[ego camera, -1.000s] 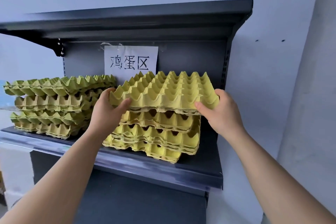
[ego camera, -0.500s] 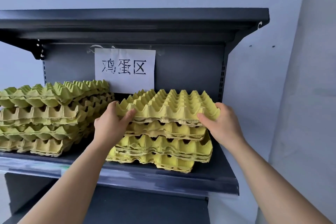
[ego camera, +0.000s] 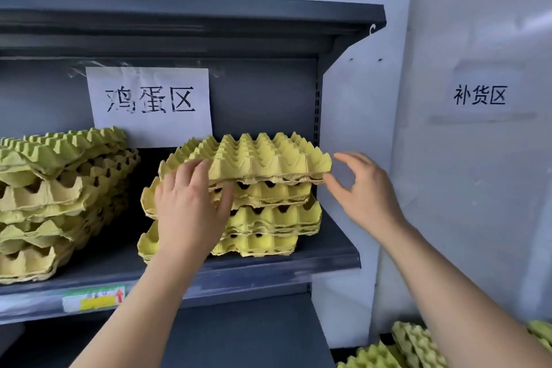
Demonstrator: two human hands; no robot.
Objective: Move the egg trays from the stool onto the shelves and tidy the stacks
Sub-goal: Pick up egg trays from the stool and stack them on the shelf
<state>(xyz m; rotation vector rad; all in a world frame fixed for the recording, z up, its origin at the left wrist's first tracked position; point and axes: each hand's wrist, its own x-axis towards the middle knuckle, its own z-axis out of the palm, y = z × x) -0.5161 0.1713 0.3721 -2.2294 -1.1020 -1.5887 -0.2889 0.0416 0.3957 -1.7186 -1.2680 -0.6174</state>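
Yellow pulp top tray (ego camera: 254, 155) sits on the right stack (ego camera: 268, 218); neither hand grips it.
Hazard: the stack is uneven, with lower layers offset toward 9 o'clock and the top tray overhanging at 3 o'clock, so a hard push from the left hand (ego camera: 191, 209) may slide the upper layers out of line or toward the lip of the shelf (ego camera: 328, 260). The left hand lies flat, fingers straight and spread, pressing the stack face at 9 o'clock, fingertips on the top tray's edge. The right hand (ego camera: 364, 188) is spread wide and holds nothing, at 3 o'clock just beside the tray's corner; contact there cannot be confirmed. The tray lies between both hands, at 3 o'clock from the left stack (ego camera: 59, 188). Loose trays (ego camera: 412, 343) show at 5 o'clock of the view.
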